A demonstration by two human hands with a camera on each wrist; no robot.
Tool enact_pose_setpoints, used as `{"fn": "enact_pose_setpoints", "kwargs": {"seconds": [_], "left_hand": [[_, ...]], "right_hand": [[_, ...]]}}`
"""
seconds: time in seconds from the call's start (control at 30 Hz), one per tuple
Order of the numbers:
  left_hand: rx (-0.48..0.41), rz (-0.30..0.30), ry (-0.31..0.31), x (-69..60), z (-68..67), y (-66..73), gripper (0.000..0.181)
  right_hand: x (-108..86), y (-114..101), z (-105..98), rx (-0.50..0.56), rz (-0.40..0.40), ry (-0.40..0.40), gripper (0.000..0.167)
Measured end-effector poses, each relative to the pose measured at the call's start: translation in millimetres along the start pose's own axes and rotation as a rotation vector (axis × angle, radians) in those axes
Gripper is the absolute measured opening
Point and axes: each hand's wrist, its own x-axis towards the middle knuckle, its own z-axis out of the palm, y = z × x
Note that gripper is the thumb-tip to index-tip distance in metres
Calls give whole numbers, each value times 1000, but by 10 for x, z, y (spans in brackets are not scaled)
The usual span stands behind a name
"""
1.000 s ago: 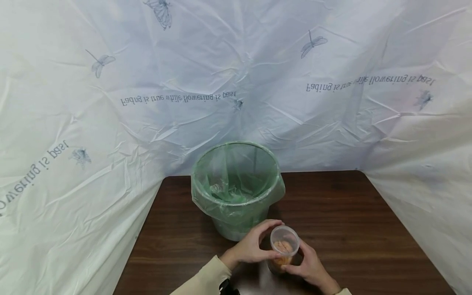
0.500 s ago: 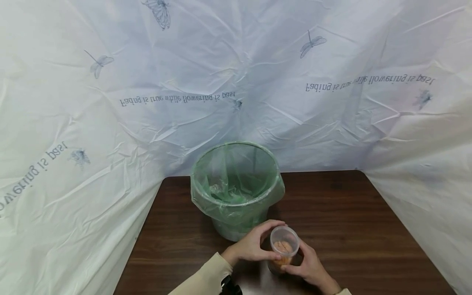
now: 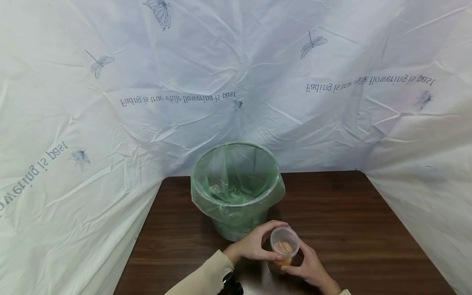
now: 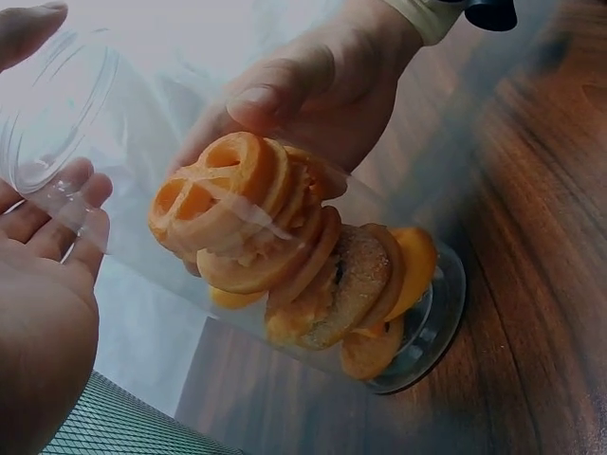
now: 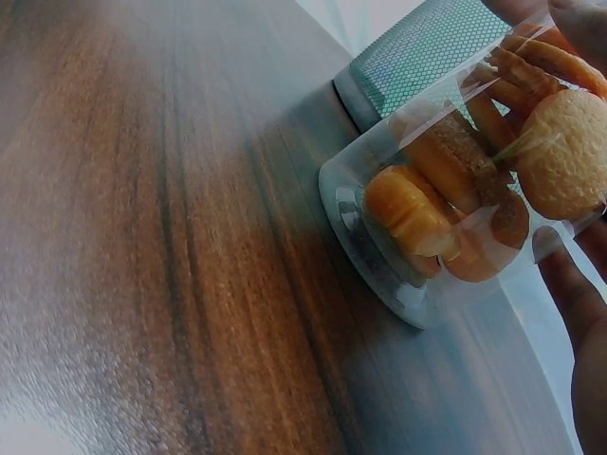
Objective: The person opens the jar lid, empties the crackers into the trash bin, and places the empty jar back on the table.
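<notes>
A clear plastic jar [image 3: 285, 241] stands upright on the table, close to the bin's near right side. Inside lie several orange-brown, baked-looking pieces [image 4: 351, 275]; the top piece in the left wrist view has ring-like openings. My left hand [image 3: 255, 242] holds the jar near its rim from the left, thumb in front and fingers behind. From the right my right hand [image 3: 311, 266] grips the jar's body, its thumb lower on the near side. The jar's clear base [image 5: 379, 251] shows in the right wrist view. Whether a clear lid covers the top, I cannot tell.
Behind the jar stands a mesh bin [image 3: 236, 229] lined with a thin green bag [image 3: 206, 200]. The dark wooden table [image 3: 350, 229] reaches back to a pale printed sheet [image 3: 258, 82], which hangs behind and on both sides.
My left hand's fingertips have shifted slightly rightward along the far side of the jar's rim, and the left sleeve has moved a little. The jar and the right hand stay in place.
</notes>
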Motion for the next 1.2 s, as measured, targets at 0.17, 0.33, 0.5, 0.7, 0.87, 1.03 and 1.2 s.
{"fn": "enact_pose_setpoints", "kwargs": {"seconds": [0.17, 0.33, 0.5, 0.7, 0.87, 1.03, 1.2], "left_hand": [[-16, 6, 6, -3, 13, -2, 74], [-28, 8, 14, -8, 19, -6, 72], [-33, 0, 24, -13, 27, -6, 71], [-7, 6, 45, -20, 41, -18, 70], [10, 16, 71, -32, 57, -24, 69], [31, 30, 95, -43, 75, -24, 70], [55, 24, 118, -58, 89, -6, 71]], "right_hand": [[-2, -2, 11, 2, -14, 10, 88], [-4, -12, 12, 13, -3, 11, 86], [-4, -38, 11, 15, 18, 9, 83], [-2, -17, 11, 10, -4, 11, 84], [-9, -5, 7, -1, 14, 5, 84], [-8, 3, 2, 0, -8, 3, 86], [-8, -5, 11, 13, -27, 2, 87]]}}
